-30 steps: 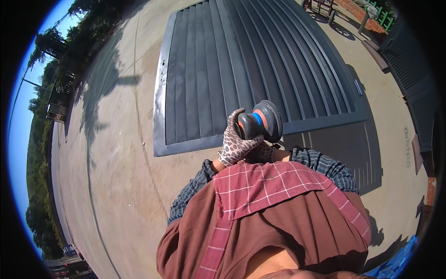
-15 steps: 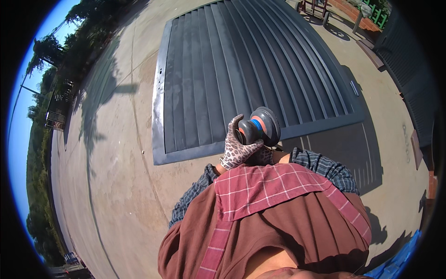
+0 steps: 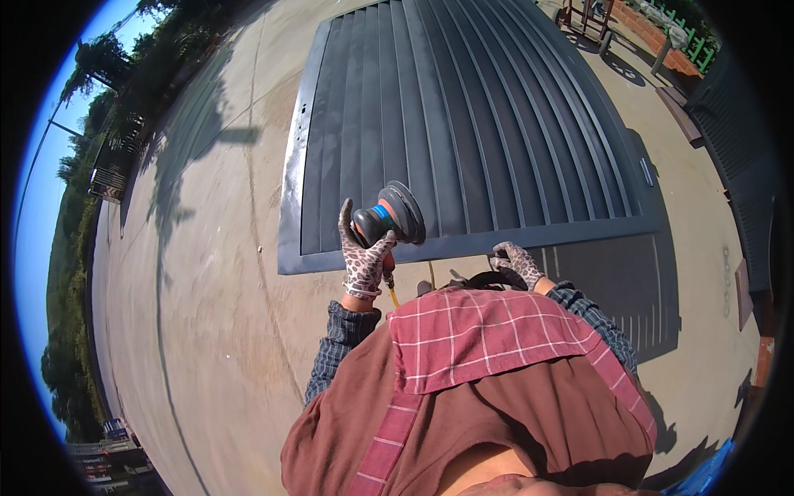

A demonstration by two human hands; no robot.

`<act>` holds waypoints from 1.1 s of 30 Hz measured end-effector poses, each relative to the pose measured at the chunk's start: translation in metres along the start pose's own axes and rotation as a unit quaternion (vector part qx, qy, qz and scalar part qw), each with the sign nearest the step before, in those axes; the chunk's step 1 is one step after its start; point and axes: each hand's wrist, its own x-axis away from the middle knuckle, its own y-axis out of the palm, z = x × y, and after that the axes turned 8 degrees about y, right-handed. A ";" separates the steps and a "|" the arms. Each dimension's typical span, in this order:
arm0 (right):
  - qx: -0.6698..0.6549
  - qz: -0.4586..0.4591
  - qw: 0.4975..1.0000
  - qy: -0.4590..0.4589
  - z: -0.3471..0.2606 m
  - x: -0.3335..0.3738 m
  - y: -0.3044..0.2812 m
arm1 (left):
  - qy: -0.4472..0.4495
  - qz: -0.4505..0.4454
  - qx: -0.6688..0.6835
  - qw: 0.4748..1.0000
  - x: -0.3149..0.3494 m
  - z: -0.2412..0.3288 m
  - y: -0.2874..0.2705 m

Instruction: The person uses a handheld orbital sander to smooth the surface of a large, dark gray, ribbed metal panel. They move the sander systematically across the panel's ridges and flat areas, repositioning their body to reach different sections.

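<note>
A round air sander, black with orange and blue bands, is tipped on its side in my left hand. That hand wears a leopard-print glove, with one finger raised and the others closed round the tool. From the sander's orange handle a yellow hose runs down behind my apron. My right hand, gloved alike, is curled by the near edge of a dark grey slatted metal panel. Whatever its fingers may hold is hidden. Just left of it shows something black, partly covered by the apron.
The big panel lies raised above the concrete ground, casting a shadow to the right. A red metal frame and a low brick wall stand at the far right. Dark ribbed metal runs along the right side.
My hands have come apart: the left has carried the sander leftward, and the right has moved off it to the right. The view has shifted slightly.
</note>
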 end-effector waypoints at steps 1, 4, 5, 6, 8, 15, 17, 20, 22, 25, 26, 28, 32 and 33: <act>-0.016 0.038 0.998 0.052 -0.001 0.001 -0.005 | 0.006 0.013 -0.017 1.000 -0.002 0.002 -0.015; -0.001 0.144 0.978 0.153 0.011 0.004 -0.033 | 0.061 0.035 -0.066 0.995 -0.018 0.016 -0.052; 0.044 0.193 0.971 0.133 0.021 0.006 -0.042 | 0.070 0.046 -0.077 0.993 -0.027 0.027 -0.060; 0.088 0.241 0.960 0.112 0.033 0.007 -0.048 | 0.080 0.058 -0.089 0.991 -0.037 0.045 -0.063; 0.114 0.238 0.953 0.149 0.030 0.009 -0.061 | 0.088 0.088 -0.037 0.992 -0.055 0.077 -0.073; 0.216 0.190 0.915 0.283 0.034 0.003 -0.094 | 0.119 0.106 -0.028 0.987 -0.075 0.106 -0.062; 0.290 0.095 0.896 0.323 0.024 0.000 -0.097 | 0.059 0.105 -0.061 0.991 -0.067 0.090 -0.060; 0.317 0.025 0.878 0.357 0.033 0.005 -0.102 | 0.007 0.121 -0.114 0.986 -0.079 0.062 -0.072; 0.338 0.008 0.872 0.355 0.028 0.007 -0.104 | 0.013 0.171 -0.171 0.970 -0.101 0.045 -0.096; 0.336 0.003 0.867 0.367 0.026 0.016 -0.109 | -0.003 0.219 -0.261 0.940 -0.133 0.027 -0.132; 0.332 0.010 0.865 0.377 0.027 0.021 -0.110 | -0.011 0.220 -0.294 0.930 -0.139 0.019 -0.137; 0.329 0.017 0.858 0.395 0.028 0.030 -0.112 | -0.071 0.220 -0.281 0.932 -0.139 0.015 -0.130; 0.324 0.023 0.855 0.405 0.019 0.029 -0.108 | -0.158 0.214 -0.335 0.904 -0.149 -0.027 -0.145; 0.324 0.026 0.849 0.417 0.031 0.052 -0.120 | -0.177 0.207 -0.295 0.916 -0.124 -0.037 -0.126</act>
